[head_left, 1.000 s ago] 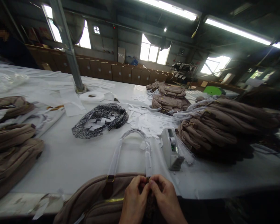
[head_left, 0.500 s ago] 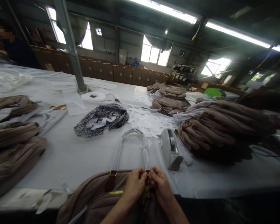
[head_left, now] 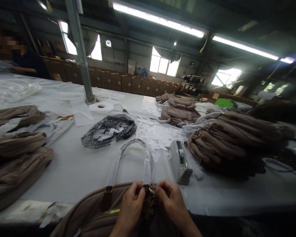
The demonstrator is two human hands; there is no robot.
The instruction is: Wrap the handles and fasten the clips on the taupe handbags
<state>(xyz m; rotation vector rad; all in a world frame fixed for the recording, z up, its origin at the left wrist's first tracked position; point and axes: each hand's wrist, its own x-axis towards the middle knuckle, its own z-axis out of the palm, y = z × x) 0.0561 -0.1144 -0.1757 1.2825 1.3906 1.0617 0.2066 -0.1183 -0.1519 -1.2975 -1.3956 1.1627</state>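
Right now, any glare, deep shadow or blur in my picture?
Head view: the middle window is washed out and the ceiling tube glares; head view: the large bag pile sinks into shadow underneath; head view: left hand and right hand read clearly, but the golden hardware between them is too soft for fine detail.

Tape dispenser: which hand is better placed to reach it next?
The right hand, probably: it is nearer the tape dispenser; the left hand lies farther off, past the white-wrapped strap.
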